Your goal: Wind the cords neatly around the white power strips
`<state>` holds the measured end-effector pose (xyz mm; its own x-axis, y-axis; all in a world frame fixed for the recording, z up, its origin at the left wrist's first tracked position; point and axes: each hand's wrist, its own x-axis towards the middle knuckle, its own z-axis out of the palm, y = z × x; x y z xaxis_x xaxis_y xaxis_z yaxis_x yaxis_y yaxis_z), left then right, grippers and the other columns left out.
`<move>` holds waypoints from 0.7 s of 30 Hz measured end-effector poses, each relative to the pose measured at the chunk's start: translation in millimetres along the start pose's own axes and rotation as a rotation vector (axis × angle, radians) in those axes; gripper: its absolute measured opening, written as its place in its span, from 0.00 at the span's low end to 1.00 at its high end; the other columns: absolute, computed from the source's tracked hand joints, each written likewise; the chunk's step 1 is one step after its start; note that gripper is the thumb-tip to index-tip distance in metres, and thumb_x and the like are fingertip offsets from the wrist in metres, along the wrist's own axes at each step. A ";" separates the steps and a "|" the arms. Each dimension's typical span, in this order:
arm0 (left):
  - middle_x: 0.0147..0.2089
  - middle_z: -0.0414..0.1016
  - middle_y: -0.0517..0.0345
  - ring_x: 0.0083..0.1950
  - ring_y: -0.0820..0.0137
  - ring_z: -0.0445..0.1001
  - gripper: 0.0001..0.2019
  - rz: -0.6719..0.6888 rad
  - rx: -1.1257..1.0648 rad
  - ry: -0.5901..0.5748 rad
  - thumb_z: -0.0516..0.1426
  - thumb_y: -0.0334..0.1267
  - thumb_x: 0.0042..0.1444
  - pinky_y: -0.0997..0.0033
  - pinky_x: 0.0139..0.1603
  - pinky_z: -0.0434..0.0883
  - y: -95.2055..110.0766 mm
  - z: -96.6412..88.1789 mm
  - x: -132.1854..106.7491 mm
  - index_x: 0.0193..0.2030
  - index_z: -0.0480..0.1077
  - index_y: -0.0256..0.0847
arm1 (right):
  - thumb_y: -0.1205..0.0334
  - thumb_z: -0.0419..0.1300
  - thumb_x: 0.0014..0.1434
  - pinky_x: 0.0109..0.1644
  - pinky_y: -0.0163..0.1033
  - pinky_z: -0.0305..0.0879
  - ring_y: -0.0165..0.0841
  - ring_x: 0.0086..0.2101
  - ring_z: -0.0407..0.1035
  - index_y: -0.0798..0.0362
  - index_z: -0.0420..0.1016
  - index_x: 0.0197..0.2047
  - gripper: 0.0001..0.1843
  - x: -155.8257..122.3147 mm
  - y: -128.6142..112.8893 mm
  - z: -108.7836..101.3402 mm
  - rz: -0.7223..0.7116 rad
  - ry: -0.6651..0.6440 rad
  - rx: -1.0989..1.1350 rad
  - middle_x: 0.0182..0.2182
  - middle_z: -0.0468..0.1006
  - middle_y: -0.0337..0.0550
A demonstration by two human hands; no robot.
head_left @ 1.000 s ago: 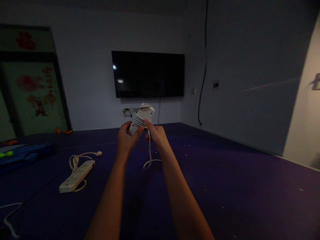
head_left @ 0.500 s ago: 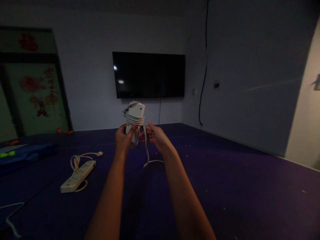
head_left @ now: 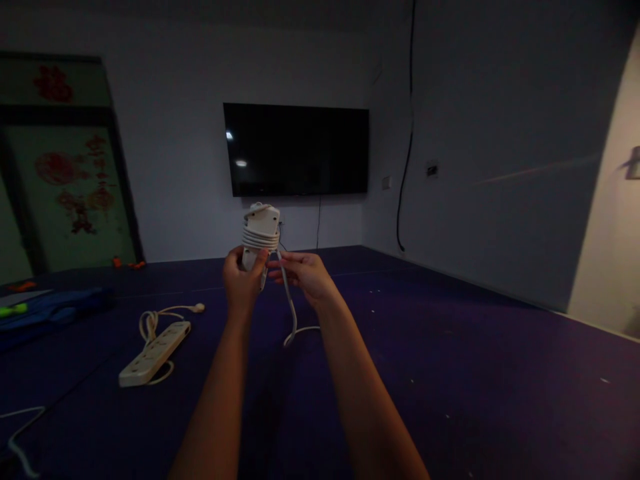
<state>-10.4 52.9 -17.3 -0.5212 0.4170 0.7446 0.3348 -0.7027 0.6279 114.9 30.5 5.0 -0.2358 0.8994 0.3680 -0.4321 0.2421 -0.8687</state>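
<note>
Tightly banded by several turns of white cord [head_left: 261, 240], what looks like a white power strip [head_left: 264, 219] stands nearly upright just left of the frame's centre, gripped near its lower end by the left hand [head_left: 243, 279]. The right hand [head_left: 307, 275], fingers apart and clear of the cord half a second earlier, now closes beside the strip, thumb and fingers appearing to pinch the line where it leaves the coil. That change seems to bring the loose run under control, while the wound turns look neat and snug; below, the rest drops and curls at the centre of the frame.

At lower left, a second power strip [head_left: 155, 355] lies on the purple surface [head_left: 465, 360], its plug [head_left: 199, 308] at the end of a looped lead. Blue cloth [head_left: 65, 310] lies bunched at the left edge. A dark television [head_left: 300, 150] hangs on the wall at upper centre.
</note>
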 end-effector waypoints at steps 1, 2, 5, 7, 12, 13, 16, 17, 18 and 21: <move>0.37 0.73 0.54 0.37 0.67 0.72 0.23 0.030 0.025 0.006 0.63 0.51 0.42 0.68 0.38 0.69 -1.4 1.0 -1.0 0.40 0.69 0.36 | 0.75 0.58 0.55 0.24 0.28 0.67 0.25 0.19 0.71 0.59 0.76 0.30 0.06 0.8 0.9 0.9 -0.019 0.025 -0.004 0.23 0.80 0.42; 0.38 0.73 0.53 0.39 0.66 0.72 0.22 0.062 0.053 0.014 0.63 0.51 0.43 0.67 0.39 0.69 -2.7 1.9 -1.9 0.40 0.69 0.37 | 0.73 0.60 0.54 0.23 0.28 0.66 0.25 0.18 0.71 0.59 0.76 0.29 0.05 1.8 2.0 1.9 -0.039 0.044 -0.010 0.22 0.80 0.42; 0.41 0.73 0.51 0.44 0.63 0.71 0.21 0.183 0.156 0.046 0.61 0.51 0.45 0.65 0.44 0.69 -5.3 2.8 -3.3 0.42 0.70 0.38 | 0.67 0.65 0.51 0.22 0.28 0.65 0.24 0.17 0.69 0.59 0.77 0.26 0.05 4.7 5.8 4.7 -0.100 0.053 -0.047 0.21 0.79 0.41; 0.42 0.72 0.50 0.46 0.62 0.71 0.21 0.286 0.219 0.041 0.61 0.51 0.47 0.63 0.47 0.68 -4.9 1.7 -2.9 0.43 0.71 0.37 | 0.63 0.66 0.50 0.21 0.28 0.64 0.24 0.17 0.69 0.59 0.78 0.26 0.07 5.8 7.7 6.0 -0.145 0.044 -0.069 0.22 0.79 0.41; 0.44 0.69 0.50 0.48 0.62 0.70 0.21 0.400 0.259 -0.068 0.59 0.50 0.51 0.63 0.49 0.68 0.6 -1.0 -1.2 0.48 0.71 0.39 | 0.67 0.64 0.51 0.21 0.28 0.64 0.25 0.18 0.70 0.59 0.78 0.31 0.04 7.0 7.9 4.8 -0.203 0.081 -0.070 0.25 0.81 0.43; 0.44 0.69 0.50 0.48 0.63 0.70 0.20 0.397 0.253 -0.089 0.58 0.50 0.52 0.63 0.49 0.68 1.6 -1.0 -1.2 0.48 0.70 0.40 | 0.68 0.64 0.51 0.21 0.28 0.64 0.25 0.18 0.70 0.59 0.77 0.31 0.03 7.2 7.5 4.1 -0.204 0.089 -0.070 0.25 0.81 0.43; 0.44 0.69 0.51 0.47 0.63 0.70 0.19 0.377 0.253 -0.113 0.58 0.49 0.53 0.63 0.49 0.68 3.4 -0.7 -1.8 0.48 0.71 0.40 | 0.71 0.63 0.51 0.22 0.28 0.65 0.26 0.18 0.71 0.59 0.77 0.32 0.03 7.7 5.8 2.3 -0.187 0.114 -0.065 0.23 0.80 0.42; 0.43 0.69 0.51 0.47 0.63 0.70 0.19 0.367 0.259 -0.099 0.58 0.49 0.53 0.63 0.49 0.68 3.3 -1.0 -1.7 0.47 0.71 0.40 | 0.72 0.63 0.51 0.22 0.28 0.65 0.26 0.18 0.71 0.59 0.77 0.32 0.03 7.6 5.2 1.8 -0.171 0.116 -0.057 0.23 0.80 0.42; 0.43 0.69 0.51 0.47 0.62 0.70 0.20 0.355 0.268 -0.078 0.58 0.49 0.52 0.62 0.48 0.68 2.8 -1.6 -1.4 0.47 0.72 0.39 | 0.73 0.62 0.51 0.22 0.28 0.65 0.26 0.18 0.71 0.60 0.77 0.31 0.03 7.2 4.4 1.3 -0.148 0.116 -0.045 0.22 0.80 0.42; 0.42 0.69 0.51 0.46 0.61 0.71 0.20 0.318 0.294 -0.006 0.59 0.48 0.50 0.60 0.50 0.68 -1.1 -6.3 1.9 0.47 0.72 0.39 | 0.75 0.60 0.52 0.25 0.28 0.67 0.25 0.19 0.70 0.60 0.75 0.28 0.04 4.7 2.0 0.2 -0.067 0.097 -0.012 0.21 0.79 0.42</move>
<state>-16.7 50.8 -18.0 -0.3516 0.2098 0.9123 0.6881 -0.6029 0.4038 112.7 35.1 5.0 -0.1213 0.9118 0.3923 -0.4332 0.3070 -0.8474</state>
